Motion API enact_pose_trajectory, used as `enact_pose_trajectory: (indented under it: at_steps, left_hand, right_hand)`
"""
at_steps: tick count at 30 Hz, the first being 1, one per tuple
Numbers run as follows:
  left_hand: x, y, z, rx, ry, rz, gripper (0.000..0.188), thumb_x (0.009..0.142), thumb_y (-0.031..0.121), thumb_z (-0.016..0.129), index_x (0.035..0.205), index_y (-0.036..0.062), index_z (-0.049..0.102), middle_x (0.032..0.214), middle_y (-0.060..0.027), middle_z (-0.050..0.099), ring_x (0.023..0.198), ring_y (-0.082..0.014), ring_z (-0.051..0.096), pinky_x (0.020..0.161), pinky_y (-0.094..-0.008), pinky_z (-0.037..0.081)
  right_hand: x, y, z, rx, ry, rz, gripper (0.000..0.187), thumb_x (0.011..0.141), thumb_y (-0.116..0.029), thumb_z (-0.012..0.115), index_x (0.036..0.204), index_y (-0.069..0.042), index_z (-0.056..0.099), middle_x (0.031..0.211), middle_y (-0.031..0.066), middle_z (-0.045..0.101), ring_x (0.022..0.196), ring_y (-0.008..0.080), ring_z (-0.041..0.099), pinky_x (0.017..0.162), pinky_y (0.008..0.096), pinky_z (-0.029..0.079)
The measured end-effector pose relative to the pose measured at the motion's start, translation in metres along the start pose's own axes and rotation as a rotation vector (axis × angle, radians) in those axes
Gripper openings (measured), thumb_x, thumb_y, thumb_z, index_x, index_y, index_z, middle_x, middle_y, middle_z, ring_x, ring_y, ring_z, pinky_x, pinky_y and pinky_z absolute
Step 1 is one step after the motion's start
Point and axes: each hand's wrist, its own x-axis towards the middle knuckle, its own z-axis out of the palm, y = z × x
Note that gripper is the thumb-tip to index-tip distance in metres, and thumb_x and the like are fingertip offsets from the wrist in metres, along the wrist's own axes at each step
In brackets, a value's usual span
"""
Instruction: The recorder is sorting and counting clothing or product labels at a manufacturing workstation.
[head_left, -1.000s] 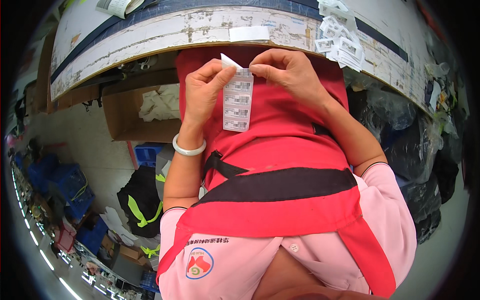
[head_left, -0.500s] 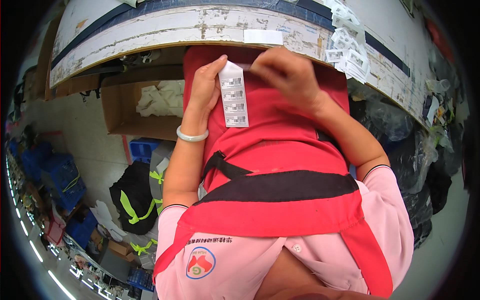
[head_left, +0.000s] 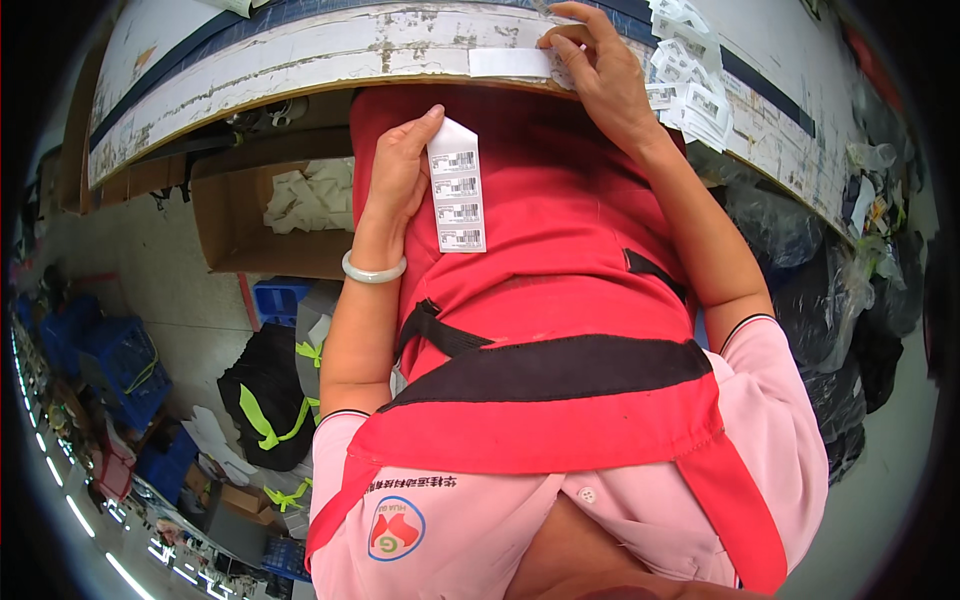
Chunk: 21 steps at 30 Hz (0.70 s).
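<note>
Label strip (head_left: 460,205), white w/ 4 printed labels in a column, hangs in front of the red apron (head_left: 560,215) on the person's lap, just below the table edge, blank pointed end up. Nearest cam: pink shirt (head_left: 460,540) w/ round emblem, then the apron's black band (head_left: 560,370) across the front, & a black strap (head_left: 440,328) at its L side. Pale bangle (head_left: 375,275) sits on the L wrist. Beyond it, L hand (head_left: 398,165) pinches the strip by its upper L edge, thumb pointing up along it, other fingers partly hidden. R hand (head_left: 610,85) is up at the table edge, well apart from the strip, fingers bent, thumb tip close to index; can't tell if anything's btwn them. Smth translucent (head_left: 563,75) lies just under R hand, kind unclear. Table (head_left: 300,60): white, worn, paint scuffed. Blank white slip (head_left: 508,63) lies along its near edge, just L of R hand. Loose pile of labels (head_left: 705,105) is to R of that hand, partly over the edge. Dark band (head_left: 765,90) crosses the tabletop farther back. Under the table, L side: cardboard box (head_left: 225,225) w/ off-white scraps (head_left: 310,195) in it. R side: clear plastic bags (head_left: 775,230). Off L, on the floor: black bundle (head_left: 285,370) w/ neon tie (head_left: 262,420), & farther out a blue crate (head_left: 130,365).
</note>
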Motion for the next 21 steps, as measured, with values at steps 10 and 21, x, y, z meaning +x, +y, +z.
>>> enact_pose_trajectory:
  at_steps: [10, 21]
  left_hand:
    - [0.001, 0.000, 0.000, 0.007, 0.002, 0.002, 0.027, 0.096, 0.023, 0.059, 0.088, -0.0024, 0.065, 0.078, -0.0091, 0.068, 0.065, -0.0144, 0.065, 0.060, -0.0255, 0.053]
    - [-0.001, -0.001, 0.000, 0.014, 0.004, 0.009, 0.028, 0.095, 0.023, 0.059, 0.088, -0.0029, 0.065, 0.076, -0.0089, 0.068, 0.063, -0.0141, 0.065, 0.058, -0.0253, 0.053]
  right_hand:
    - [-0.005, 0.001, 0.004, 0.026, 0.033, -0.035, 0.030, 0.093, -0.005, 0.055, 0.122, -0.006, 0.049, 0.081, 0.0067, 0.062, 0.067, 0.0120, 0.056, 0.061, 0.0244, 0.046]
    - [-0.008, -0.009, 0.004, 0.001, 0.065, -0.015, 0.023, 0.091, -0.006, 0.058, 0.114, -0.003, 0.055, 0.076, 0.0047, 0.062, 0.061, 0.0104, 0.057, 0.055, 0.0232, 0.046]
